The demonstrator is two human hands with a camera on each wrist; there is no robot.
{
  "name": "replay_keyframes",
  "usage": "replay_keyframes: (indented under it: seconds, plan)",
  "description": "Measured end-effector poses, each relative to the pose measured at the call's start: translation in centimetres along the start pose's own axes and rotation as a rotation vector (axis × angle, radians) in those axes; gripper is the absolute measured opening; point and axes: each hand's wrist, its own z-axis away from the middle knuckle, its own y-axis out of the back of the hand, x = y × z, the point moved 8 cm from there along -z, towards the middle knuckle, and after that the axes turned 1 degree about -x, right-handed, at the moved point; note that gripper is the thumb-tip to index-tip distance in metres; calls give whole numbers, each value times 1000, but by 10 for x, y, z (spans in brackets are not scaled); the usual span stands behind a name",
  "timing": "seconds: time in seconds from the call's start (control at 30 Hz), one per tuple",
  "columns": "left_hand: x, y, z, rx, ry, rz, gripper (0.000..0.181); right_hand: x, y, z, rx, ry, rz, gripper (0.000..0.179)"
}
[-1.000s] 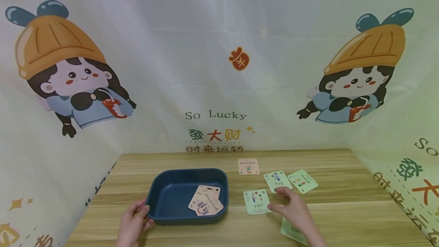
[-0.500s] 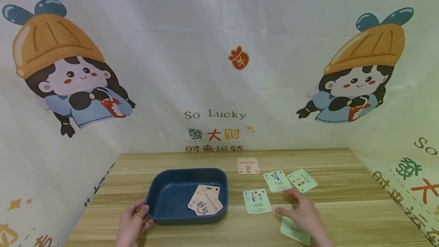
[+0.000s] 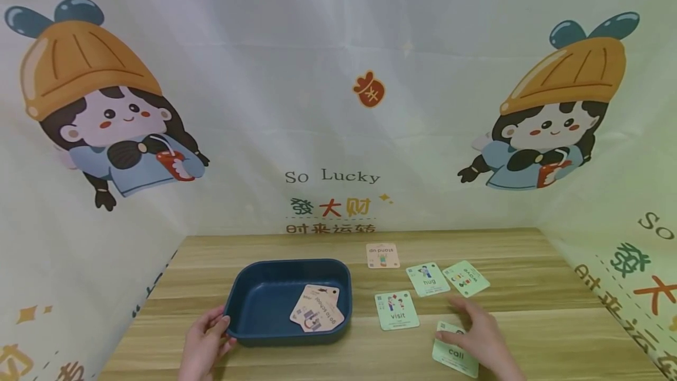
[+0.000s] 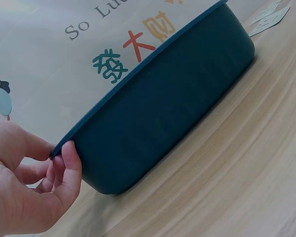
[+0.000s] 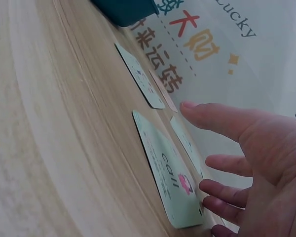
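Note:
My left hand (image 3: pixel 205 337) pinches the near left corner of a dark blue basin (image 3: pixel 288 338), thumb on the rim and fingers beneath it in the left wrist view. Inside the basin, at its right side, lie overlapping pinkish cards (image 3: pixel 319 310), one reading "go to school". My right hand (image 3: pixel 478 334) hovers by the green "call" card (image 3: pixel 456 360), partly covering it in the head view. In the right wrist view its fingers are spread, holding nothing, and apart from the card.
Green cards lie right of the basin: "visit" (image 3: pixel 396 311), "hug" (image 3: pixel 428 279) and "wave" (image 3: pixel 467 279). A pinkish "stand up" card (image 3: pixel 383 256) is farther back. Printed cloth (image 3: pixel 338 134) hangs around the wooden table (image 3: pixel 365 363).
My right hand has moved right and toward me, from beside the "visit" and "hug" cards to the "call" card. The left hand and basin have stayed put.

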Motion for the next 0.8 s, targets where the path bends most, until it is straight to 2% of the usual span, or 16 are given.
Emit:
replay_keyframes:
  seconds: [0.13,0.47,0.53,0.8]
  plan:
    - [-1,0,-1,-15,-23,11,43,5,2,5,2,5,14,78]
    - [0,0,2,-20,-25,30,41,16,5,19,-63,-84,112,83]
    - [2,-1,3,-33,-46,46,41,18,5,21,-69,-100,137,83]
    - [-1,0,-1,-20,-30,26,43,22,4,28,-110,-154,221,93]
